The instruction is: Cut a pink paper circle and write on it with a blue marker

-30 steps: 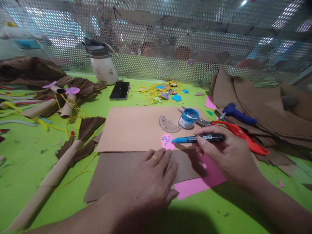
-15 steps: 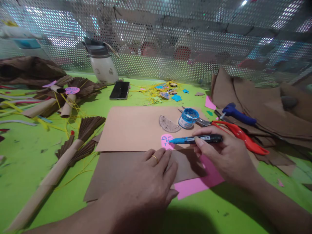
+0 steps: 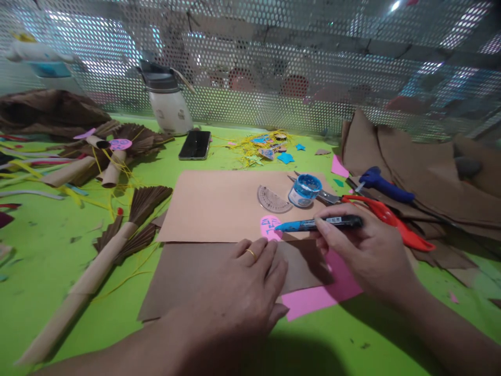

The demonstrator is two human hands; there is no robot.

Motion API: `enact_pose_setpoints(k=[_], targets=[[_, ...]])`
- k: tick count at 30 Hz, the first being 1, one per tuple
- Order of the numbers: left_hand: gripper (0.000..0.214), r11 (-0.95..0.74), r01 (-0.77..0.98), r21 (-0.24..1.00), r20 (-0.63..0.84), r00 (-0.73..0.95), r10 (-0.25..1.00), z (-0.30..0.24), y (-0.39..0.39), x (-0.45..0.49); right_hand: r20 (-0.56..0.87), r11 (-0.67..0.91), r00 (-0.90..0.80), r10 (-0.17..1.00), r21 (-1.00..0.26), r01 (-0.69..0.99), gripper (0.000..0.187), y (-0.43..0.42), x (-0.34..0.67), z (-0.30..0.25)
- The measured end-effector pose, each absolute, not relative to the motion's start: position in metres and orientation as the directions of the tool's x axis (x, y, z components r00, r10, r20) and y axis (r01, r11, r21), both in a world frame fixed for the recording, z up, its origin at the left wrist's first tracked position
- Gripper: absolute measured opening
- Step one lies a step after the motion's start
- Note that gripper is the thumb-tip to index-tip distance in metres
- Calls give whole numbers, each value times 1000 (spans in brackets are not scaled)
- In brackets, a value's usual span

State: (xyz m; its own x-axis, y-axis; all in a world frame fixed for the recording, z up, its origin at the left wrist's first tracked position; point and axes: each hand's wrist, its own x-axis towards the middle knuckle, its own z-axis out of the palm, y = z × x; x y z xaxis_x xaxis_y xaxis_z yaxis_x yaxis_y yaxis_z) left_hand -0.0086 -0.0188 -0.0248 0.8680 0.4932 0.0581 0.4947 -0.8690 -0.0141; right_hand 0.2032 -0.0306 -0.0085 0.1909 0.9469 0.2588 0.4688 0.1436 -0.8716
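My right hand [image 3: 364, 250] grips a black marker [image 3: 317, 223] with a blue front end, its tip at a small pink paper disc [image 3: 270, 225] that bears blue marks. Lying flat with fingers stretched out, my left hand [image 3: 250, 282] presses on brown paper [image 3: 188, 277], its fingertips at the disc's lower edge. The disc rests on a lighter tan sheet [image 3: 215, 203]. Just beyond it are a clear protractor [image 3: 273, 199] and an open jar of blue paint [image 3: 304, 190]. Pink paper [image 3: 313, 301] sticks out from under the brown paper between my hands.
Red-handled scissors [image 3: 387, 216], a blue-handled tool [image 3: 385, 187] and brown paper pieces [image 3: 422, 162] lie at the right. A phone [image 3: 194, 145], a bottle [image 3: 170, 104] and yellow string [image 3: 254, 149] are farther back. Paper tubes with pleated brown fans [image 3: 97, 266] lie left.
The whole view has shifted slightly. The marker's tip stays at the pink disc, and my left hand holds its place on the paper.
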Motion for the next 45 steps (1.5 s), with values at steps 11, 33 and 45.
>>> enact_pose_setpoints(k=[11,33,45], targets=[[50,-874,484,-31,104,872,479,-28,-19,-8,399,246,77,914,-695,675,4,-25,216,-6],[50,-877,479,-43,102,875,473,-25,-21,-9,475,378,-78,876,-579,722,8,-29,215,-2],[50,-877,479,-38,97,875,474,-26,-19,-9,466,397,-116,877,-566,723,7,-30,211,-2]])
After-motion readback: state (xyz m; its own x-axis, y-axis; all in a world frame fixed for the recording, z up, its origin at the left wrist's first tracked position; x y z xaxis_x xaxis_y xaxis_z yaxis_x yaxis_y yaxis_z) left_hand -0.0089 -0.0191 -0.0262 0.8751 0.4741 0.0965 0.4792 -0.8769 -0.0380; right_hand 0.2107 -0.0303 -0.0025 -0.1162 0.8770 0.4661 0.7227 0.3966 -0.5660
